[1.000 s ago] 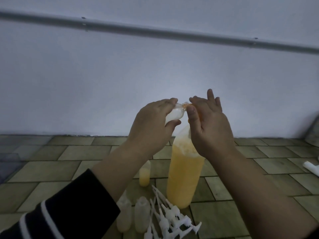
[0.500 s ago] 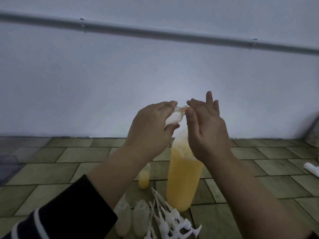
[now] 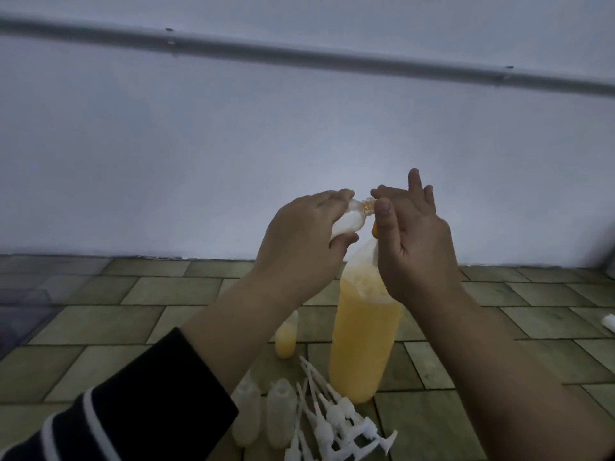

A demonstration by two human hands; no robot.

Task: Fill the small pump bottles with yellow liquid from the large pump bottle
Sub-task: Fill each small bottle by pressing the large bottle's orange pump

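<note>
A tall large bottle (image 3: 362, 341) of yellow liquid stands on the tiled floor. My left hand (image 3: 299, 241) grips a small clear bottle (image 3: 116, 221), tilted, its neck against the orange nozzle of the large bottle's pump. My right hand (image 3: 412, 241) rests on top of that pump, thumb by the nozzle, other fingers stretched up. The pump head itself is mostly hidden under the hand. One small bottle with yellow liquid (image 3: 286, 341) stands behind my left forearm. Two empty small bottles (image 3: 263, 410) stand nearer to me.
A heap of several white pump tops (image 3: 336, 424) lies in front of the large bottle. A pale wall with a horizontal pipe (image 3: 299, 58) rises behind. A white object (image 3: 609, 322) shows at the right edge of the tiled floor (image 3: 100, 321).
Both hands and the small bottle have stayed at the nozzle, shifting only slightly. My right fingers have spread a bit more upward.
</note>
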